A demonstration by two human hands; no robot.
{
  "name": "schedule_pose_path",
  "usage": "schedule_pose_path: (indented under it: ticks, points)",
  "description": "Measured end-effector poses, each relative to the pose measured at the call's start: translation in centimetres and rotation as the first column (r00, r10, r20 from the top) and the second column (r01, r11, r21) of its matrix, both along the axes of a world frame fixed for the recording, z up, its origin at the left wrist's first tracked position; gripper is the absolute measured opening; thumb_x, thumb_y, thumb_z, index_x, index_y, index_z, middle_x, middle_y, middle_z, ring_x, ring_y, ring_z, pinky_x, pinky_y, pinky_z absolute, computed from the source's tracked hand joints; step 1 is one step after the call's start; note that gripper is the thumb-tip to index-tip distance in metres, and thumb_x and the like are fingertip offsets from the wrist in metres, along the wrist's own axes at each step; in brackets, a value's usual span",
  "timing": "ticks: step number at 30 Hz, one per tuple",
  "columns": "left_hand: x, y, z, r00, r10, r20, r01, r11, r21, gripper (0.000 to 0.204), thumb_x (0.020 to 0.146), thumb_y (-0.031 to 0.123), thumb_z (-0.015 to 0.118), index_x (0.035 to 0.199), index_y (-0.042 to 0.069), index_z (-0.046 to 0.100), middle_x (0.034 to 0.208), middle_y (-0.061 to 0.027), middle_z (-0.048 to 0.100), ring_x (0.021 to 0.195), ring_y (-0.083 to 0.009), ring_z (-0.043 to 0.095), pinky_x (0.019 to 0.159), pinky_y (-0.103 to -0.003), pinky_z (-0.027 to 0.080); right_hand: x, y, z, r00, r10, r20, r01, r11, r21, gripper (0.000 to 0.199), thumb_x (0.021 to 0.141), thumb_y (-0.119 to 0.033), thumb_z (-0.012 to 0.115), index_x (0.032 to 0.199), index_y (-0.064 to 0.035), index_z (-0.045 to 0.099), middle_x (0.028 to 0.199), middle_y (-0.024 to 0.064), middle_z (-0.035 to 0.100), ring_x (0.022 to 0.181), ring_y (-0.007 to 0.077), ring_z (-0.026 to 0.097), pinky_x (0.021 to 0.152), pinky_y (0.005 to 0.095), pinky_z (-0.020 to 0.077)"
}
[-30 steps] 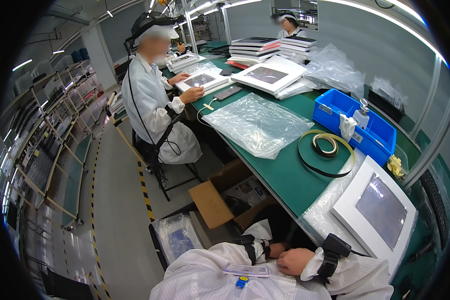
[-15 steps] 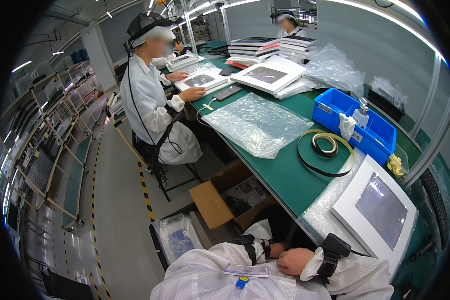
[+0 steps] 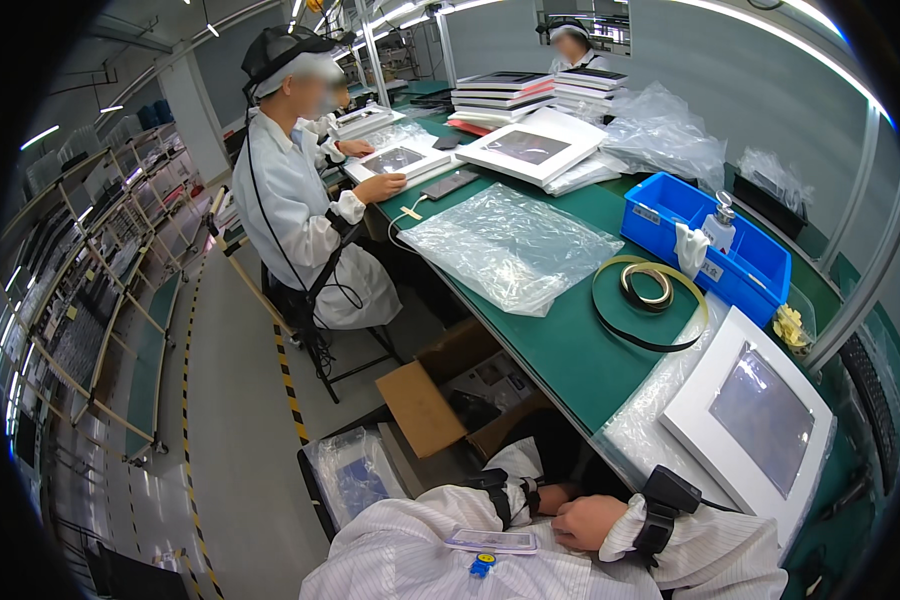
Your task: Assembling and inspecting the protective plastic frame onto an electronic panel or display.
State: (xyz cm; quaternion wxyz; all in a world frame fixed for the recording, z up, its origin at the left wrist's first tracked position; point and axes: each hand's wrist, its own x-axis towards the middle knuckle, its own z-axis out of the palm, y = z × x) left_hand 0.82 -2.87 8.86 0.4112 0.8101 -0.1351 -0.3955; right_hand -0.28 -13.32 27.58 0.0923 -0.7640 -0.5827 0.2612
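My right hand (image 3: 586,522) rests at my lap by the table's near edge, its visible fingers curled in. What they close around, if anything, is hidden. Just beyond it, partly covered, lies my left hand (image 3: 554,498); its fingers do not show. Both wrists wear dark straps, and a black box-shaped device (image 3: 673,490) sits on the right one. Closest on the table is a white-framed panel (image 3: 760,415) with a grey screen, tilted on clear plastic wrap (image 3: 635,425). Neither hand touches it.
On the green table (image 3: 550,350) are a tape roll (image 3: 648,288), a blue divided bin (image 3: 760,268) with a pump bottle (image 3: 720,225), a plastic bag (image 3: 510,245) and stacked panels (image 3: 500,100). A co-worker (image 3: 295,210) sits left, handling a panel. An open carton (image 3: 420,405) stands below.
The view has shifted very slightly. My hands stay where they were, and the things on the table have not moved.
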Motion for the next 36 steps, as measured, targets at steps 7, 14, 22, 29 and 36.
schedule_pose_path:
  ticks: [7,14,22,29,36]
  points:
    - [0.0,0.0,-0.5,1.000,-0.003,0.010,0.003,0.999,-0.039,0.014,0.075,0.019,0.053,0.077,0.007,0.060,0.082,-0.0086,0.060,0.076,-0.0192,0.059,0.064,-0.031,0.044,0.0,0.2,1.2,1.000,0.019,-0.004,-0.019,0.999,0.031,0.023,0.076,-0.026,0.053,0.076,-0.0035,0.059,0.075,0.0094,0.057,0.069,0.0295,0.058,0.059,0.0386,0.0477]
    - [-0.1,-0.2,-0.8,1.000,-0.014,0.017,0.015,0.997,-0.076,0.014,0.074,0.018,0.054,0.077,0.007,0.061,0.082,-0.0093,0.060,0.076,-0.0196,0.059,0.065,-0.032,0.044,0.1,0.1,0.0,0.999,0.030,0.011,-0.029,0.996,-0.080,0.024,0.077,-0.027,0.053,0.076,-0.0033,0.059,0.077,0.0096,0.057,0.071,0.0295,0.058,0.060,0.0386,0.0480]
    - [0.0,-0.2,-1.4,0.999,-0.024,0.030,0.027,0.993,-0.113,0.014,0.074,0.018,0.054,0.078,0.007,0.061,0.082,-0.0100,0.060,0.076,-0.0200,0.059,0.065,-0.033,0.045,0.1,0.1,-0.3,1.000,0.030,0.006,-0.029,0.995,-0.096,0.024,0.077,-0.027,0.053,0.078,-0.0036,0.059,0.079,0.0096,0.058,0.072,0.0295,0.059,0.062,0.0383,0.0481]
    - [0.0,-0.4,-2.1,0.999,-0.034,0.042,0.040,0.988,-0.151,0.014,0.073,0.018,0.055,0.078,0.007,0.062,0.083,-0.0106,0.060,0.076,-0.0204,0.059,0.065,-0.033,0.045,0.1,0.2,0.1,1.000,0.020,-0.003,-0.021,0.996,-0.089,0.024,0.077,-0.027,0.053,0.077,-0.0040,0.059,0.078,0.0097,0.058,0.071,0.0296,0.058,0.061,0.0387,0.0477]
    - [0.4,-1.0,-2.7,0.996,-0.046,0.077,0.062,0.974,-0.216,0.014,0.072,0.017,0.056,0.079,0.006,0.062,0.083,-0.0113,0.061,0.076,-0.0208,0.059,0.065,-0.034,0.045,-0.1,0.4,1.9,0.999,0.029,-0.032,-0.032,0.995,-0.097,0.023,0.078,-0.026,0.051,0.079,-0.0045,0.059,0.078,0.0107,0.058,0.071,0.0298,0.058,0.062,0.0382,0.0475]
